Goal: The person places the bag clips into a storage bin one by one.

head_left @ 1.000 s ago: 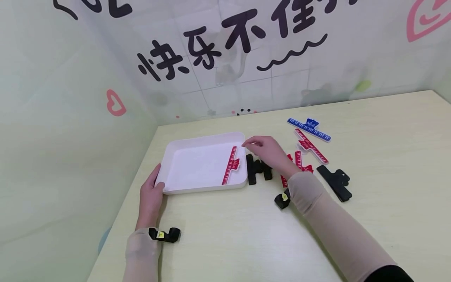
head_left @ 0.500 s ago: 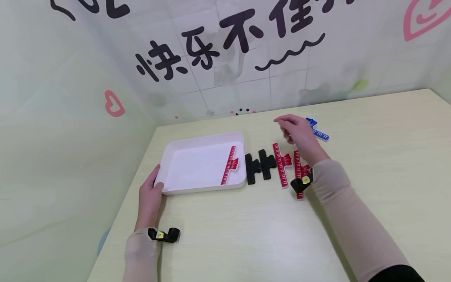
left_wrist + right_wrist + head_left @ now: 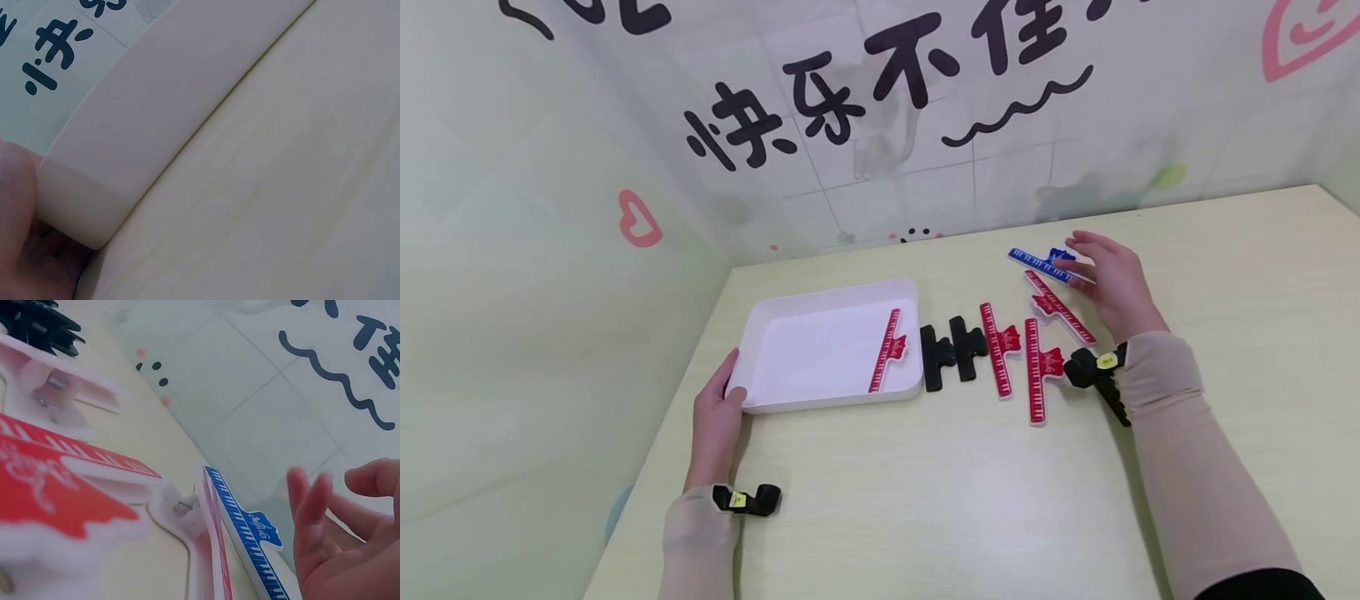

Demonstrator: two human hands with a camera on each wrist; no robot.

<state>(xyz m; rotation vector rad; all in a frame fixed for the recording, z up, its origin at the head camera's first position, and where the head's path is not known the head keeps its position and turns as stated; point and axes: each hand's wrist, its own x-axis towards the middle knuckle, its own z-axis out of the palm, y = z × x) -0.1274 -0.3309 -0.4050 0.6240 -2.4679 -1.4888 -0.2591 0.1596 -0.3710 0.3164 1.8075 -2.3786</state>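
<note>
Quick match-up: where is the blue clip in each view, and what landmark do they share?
Head: the blue clip is right of centre, slightly above mid-height, partly behind the right hand.
Left wrist: not in it.
Right wrist: right of centre, running to the bottom edge, left of the right hand.
Shared landmark: black wall lettering, at top, upper left and upper right respectively.
</note>
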